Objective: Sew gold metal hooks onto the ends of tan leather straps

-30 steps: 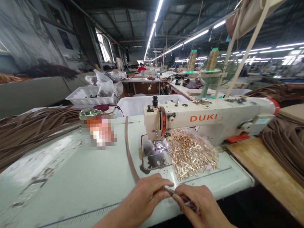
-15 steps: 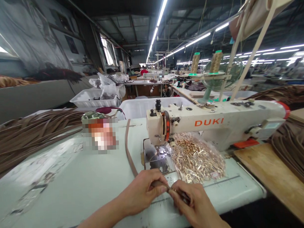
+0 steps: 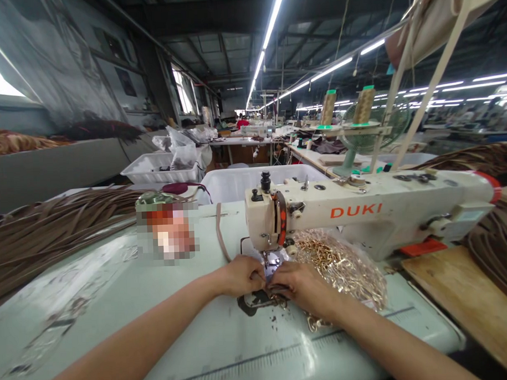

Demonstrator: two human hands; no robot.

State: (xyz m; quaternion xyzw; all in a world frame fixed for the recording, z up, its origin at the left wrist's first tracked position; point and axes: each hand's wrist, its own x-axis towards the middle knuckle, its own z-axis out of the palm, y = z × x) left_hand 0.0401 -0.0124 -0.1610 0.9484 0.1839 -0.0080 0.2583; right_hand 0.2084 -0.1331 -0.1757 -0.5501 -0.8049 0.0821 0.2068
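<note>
A narrow brown strap [image 3: 221, 235] runs down the pale green table into my left hand [image 3: 241, 274], whose fingers are closed on it just left of the needle area. My right hand [image 3: 297, 284] is pinched on the strap's end part, right in front of the presser foot. The two hands nearly meet under the head of the white sewing machine [image 3: 265, 217]. My fingers mostly hide the strap there. Against my right hand lies a clear bag of gold-coloured metal clasps [image 3: 343, 264], and some metal pieces show below the hand.
A pile of brown straps [image 3: 71, 218] covers the table's far left, near a blurred-out item [image 3: 167, 232]. White plastic tubs [image 3: 228, 182] stand behind the table. Thread cones [image 3: 363, 106] rise behind the machine. A wooden board [image 3: 469, 293] and more straps lie right.
Both hands have moved forward, away from me, carrying the strap from the table's front edge to the needle area. The strap's far part has been shifted along with them.
</note>
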